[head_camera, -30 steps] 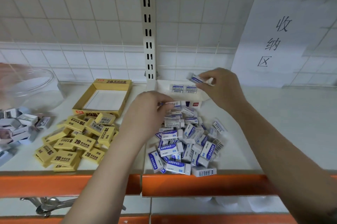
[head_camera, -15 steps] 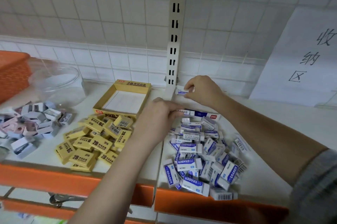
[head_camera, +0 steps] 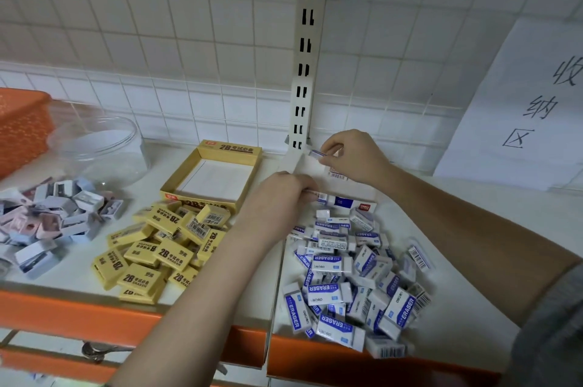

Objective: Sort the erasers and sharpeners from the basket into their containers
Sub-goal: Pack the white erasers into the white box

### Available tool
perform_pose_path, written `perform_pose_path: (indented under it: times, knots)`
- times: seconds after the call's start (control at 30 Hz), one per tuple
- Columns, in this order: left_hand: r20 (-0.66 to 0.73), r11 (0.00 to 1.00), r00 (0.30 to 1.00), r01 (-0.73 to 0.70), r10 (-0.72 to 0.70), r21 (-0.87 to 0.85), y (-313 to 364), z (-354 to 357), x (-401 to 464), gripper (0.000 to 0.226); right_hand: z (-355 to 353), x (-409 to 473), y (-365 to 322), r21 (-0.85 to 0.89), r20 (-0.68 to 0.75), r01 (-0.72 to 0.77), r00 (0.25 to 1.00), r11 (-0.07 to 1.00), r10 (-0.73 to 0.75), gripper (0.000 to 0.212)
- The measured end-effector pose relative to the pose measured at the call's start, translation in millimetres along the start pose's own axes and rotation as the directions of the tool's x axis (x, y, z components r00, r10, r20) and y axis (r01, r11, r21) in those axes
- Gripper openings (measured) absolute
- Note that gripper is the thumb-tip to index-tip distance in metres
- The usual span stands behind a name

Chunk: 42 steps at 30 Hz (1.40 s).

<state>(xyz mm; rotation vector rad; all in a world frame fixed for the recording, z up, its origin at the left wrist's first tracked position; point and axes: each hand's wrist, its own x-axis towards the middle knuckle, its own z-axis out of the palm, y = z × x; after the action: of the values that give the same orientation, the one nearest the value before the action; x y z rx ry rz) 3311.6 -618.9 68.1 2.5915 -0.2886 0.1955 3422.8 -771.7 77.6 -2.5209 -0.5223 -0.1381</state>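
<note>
Right hand [head_camera: 353, 157] pinches small white-blue sleeved rubber eraser [head_camera: 316, 153] over white cardboard box [head_camera: 347, 189]. Left hand [head_camera: 279, 197] pinches box's near wall. I judge eraser light, stiff, grippy; hold by long sides.

You're at a shop-style storage shelf [head_camera: 79, 273]: slotted metal upright [head_camera: 303, 71], orange shelf edge, tiled wall, paper sign [head_camera: 520, 109] taped at right, bulk stationery heaped.
</note>
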Motion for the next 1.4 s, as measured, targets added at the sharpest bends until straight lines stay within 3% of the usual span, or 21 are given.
perform_pose_path:
  times: [0.1,0.3,0.47,0.67,0.83,1.0,1.2,1.4]
  knots:
    - [0.022,0.998,0.998,-0.051,0.052,-0.038,4.3,1.8,-3.5,0.022,4.1,-2.2,-1.4,0.066,0.004,0.047,0.999,0.997,-0.047,0.009]
    - [0.003,0.994,0.998,-0.065,0.065,-0.085,2.7,6.2,-7.8,0.021,18.6,-8.1,3.1,-0.054,0.057,0.100,0.994,0.994,-0.097,0.022]
    - [-0.019,0.994,0.997,-0.081,0.080,-0.068,1.4,8.8,-6.4,0.023,18.8,-6.1,0.0,-0.325,0.091,0.115,0.992,0.939,-0.090,0.018]
    - [-0.040,0.989,0.993,-0.113,0.109,-0.091,1.4,8.6,-8.4,0.026,21.4,-5.2,-7.6,-0.611,0.144,0.166,0.985,0.774,-0.097,0.014]
    - [-0.050,0.987,0.991,-0.127,0.123,-0.099,1.6,9.2,-8.4,0.025,22.3,-8.3,-8.7,-0.579,0.141,0.171,0.984,0.797,-0.109,0.033]
    - [-0.061,0.990,0.992,-0.118,0.114,-0.082,1.8,9.5,-7.9,0.024,16.4,-9.9,-10.1,-0.400,0.084,0.133,0.991,0.907,-0.108,0.028]
    - [-0.073,0.985,0.989,-0.135,0.128,-0.103,1.2,9.4,-8.8,0.021,21.4,-6.1,-11.4,-0.411,0.032,0.026,0.999,0.911,-0.014,0.020]
    - [-0.095,0.982,0.986,-0.146,0.135,-0.122,1.7,9.7,-9.4,0.022,19.3,-7.0,-12.1,-0.300,0.043,0.000,0.999,0.954,0.014,0.017]
